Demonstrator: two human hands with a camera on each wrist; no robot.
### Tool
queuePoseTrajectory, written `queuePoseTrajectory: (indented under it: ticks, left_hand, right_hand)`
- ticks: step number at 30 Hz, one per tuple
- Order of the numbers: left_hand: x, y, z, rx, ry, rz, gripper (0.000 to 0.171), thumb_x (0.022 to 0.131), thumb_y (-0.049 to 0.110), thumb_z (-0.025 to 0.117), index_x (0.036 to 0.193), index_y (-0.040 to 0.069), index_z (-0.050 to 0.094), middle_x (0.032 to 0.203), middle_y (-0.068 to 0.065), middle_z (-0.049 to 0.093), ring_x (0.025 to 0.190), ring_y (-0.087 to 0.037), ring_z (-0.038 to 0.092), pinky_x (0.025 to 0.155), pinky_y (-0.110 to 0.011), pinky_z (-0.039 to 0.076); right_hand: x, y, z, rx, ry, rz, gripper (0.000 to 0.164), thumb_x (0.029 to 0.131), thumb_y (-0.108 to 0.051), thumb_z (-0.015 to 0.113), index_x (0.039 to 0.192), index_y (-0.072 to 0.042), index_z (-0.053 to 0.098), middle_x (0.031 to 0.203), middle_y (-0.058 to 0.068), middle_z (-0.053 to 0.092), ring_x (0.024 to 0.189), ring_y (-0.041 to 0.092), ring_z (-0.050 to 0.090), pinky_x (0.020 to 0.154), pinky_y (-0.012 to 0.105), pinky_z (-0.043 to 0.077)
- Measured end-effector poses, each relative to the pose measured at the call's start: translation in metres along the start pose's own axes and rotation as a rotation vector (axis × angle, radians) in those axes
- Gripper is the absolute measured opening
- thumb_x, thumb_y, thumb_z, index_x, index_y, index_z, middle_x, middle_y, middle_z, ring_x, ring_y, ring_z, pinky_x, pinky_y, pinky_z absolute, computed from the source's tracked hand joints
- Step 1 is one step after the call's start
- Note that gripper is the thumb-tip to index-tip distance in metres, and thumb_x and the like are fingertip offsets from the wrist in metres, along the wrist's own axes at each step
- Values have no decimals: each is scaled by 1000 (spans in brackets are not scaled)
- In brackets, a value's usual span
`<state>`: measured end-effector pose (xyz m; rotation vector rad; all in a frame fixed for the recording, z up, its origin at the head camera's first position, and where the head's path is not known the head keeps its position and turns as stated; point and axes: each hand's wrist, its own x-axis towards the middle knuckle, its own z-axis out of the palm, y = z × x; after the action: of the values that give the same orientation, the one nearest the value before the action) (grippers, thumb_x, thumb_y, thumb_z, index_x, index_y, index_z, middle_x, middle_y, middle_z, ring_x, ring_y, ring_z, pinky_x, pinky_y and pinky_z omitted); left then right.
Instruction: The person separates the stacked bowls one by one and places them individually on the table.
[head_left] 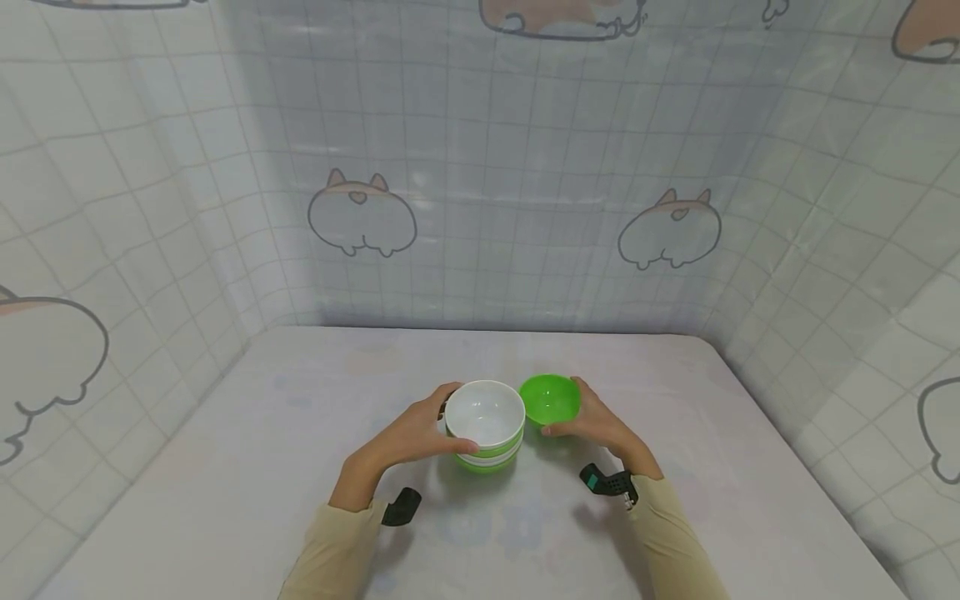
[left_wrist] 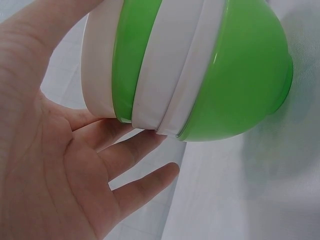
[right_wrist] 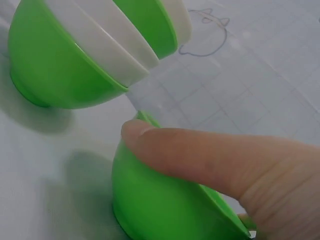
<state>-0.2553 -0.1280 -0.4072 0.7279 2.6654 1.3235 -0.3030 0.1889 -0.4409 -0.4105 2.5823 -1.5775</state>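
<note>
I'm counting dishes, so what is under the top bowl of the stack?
Under the top bowl, two white bands show, then the rounded green side of the lowest bowl. Whatever is nested inside the stack is covered.

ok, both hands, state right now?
Left hand: closed, holding the stack of bowls.
Right hand: closed, holding the single green bowl by its rim.

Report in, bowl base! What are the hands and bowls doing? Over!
Left hand gripping bowl stack; right hand holding green bowl. White bowl on top of bowl stack, green bowl beside it. Nothing visible in the way between them. Over.
</note>
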Motion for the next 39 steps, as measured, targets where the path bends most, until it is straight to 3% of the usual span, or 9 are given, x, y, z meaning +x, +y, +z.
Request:
queuePoseTrajectory:
  ticks: [13,20,23,29,34,39]
  left_hand:
    - [2,-3,1,0,2,5,92,71,47,84,144,16,38,131,-1,54,120,-20,51,97,-47,42]
    - [2,-3,0,-6,1,10,92,71,47,84,144,15,38,132,-2,53,120,-20,51,96,-48,43]
    - [3,-4,-1,-1,-1,8,92,71,48,84,144,16,38,132,-1,54,120,-20,51,96,-47,43]
    - [3,-5,-1,10,-2,-1,94,70,49,84,144,16,37,133,0,53,122,-20,51,96,-45,43]
    - [4,-7,0,-12,-4,2,93,71,46,84,145,14,36,134,-3,52,123,-24,50,98,-48,42]
    - [5,-9,2,-38,-13,-5,93,72,46,84,145,17,34,136,-2,50,124,-24,49,99,-48,41]
  right_hand:
    - [1,1,0,-30,-34,12,90,69,-15,86,138,4,32,129,19,48,117,34,48,99,53,38]
    - [-3,-11,-12,-164,-18,110,121,72,-34,85,153,1,2,152,27,18,136,47,24,103,64,27]
    - [-7,-22,-19,-141,1,69,120,74,-32,84,154,-3,-1,155,25,11,137,51,19,104,64,25]
    - [-15,-46,-20,-130,24,-53,117,76,-32,83,155,-8,0,156,22,10,138,49,19,106,61,25]
    - [-19,-62,-11,-126,-2,-154,114,78,-30,82,155,-7,2,156,22,12,139,45,20,109,55,24]
    - [-21,-73,6,-89,-47,-196,113,76,-31,84,155,-9,7,155,19,21,138,42,27,107,55,29]
